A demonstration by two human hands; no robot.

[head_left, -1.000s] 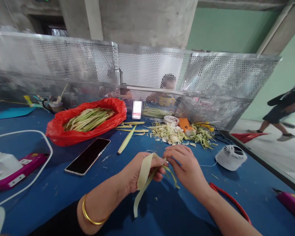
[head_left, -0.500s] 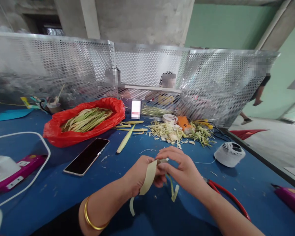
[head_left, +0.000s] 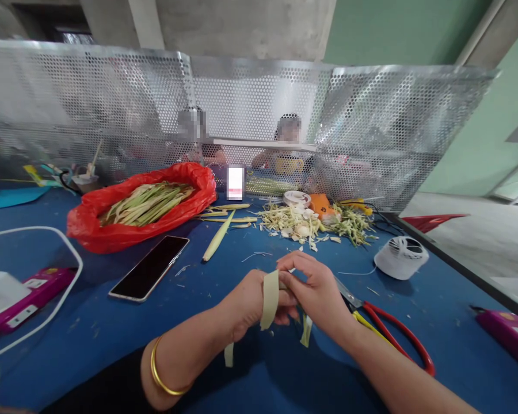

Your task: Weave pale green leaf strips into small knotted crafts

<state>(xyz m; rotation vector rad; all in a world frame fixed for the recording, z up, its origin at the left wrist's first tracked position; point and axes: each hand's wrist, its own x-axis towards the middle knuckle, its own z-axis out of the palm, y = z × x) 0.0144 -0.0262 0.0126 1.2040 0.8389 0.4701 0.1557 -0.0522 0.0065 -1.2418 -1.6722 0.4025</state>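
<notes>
My left hand (head_left: 248,302) is closed on a pale green plant-leaf strip (head_left: 270,302), which bends over between my hands. My right hand (head_left: 313,287) pinches the strip's upper part with thumb and fingers, touching the left fingers. Narrow ends hang below: one pale end (head_left: 228,355) under the left wrist, another yellowish-green end (head_left: 306,333) beneath the right hand. What lies inside the fingers is mostly hidden. Scissors (head_left: 349,295) with red and yellow handles rest on the table, partly under my right forearm.
A red plastic bag (head_left: 80,227) of leaf strips and a phone (head_left: 151,267) lie left. Scraps (head_left: 289,221), a tape roll (head_left: 297,198) and a thread spool (head_left: 401,261) lie ahead and right. Purple power strips (head_left: 30,299) flank me. Behind a perforated metal screen (head_left: 250,98), people sit.
The strip has shifted right and hangs more upright, and its dangling ends show less. My hands are closer together. More of the scissors shows. The whole view has shifted slightly.
</notes>
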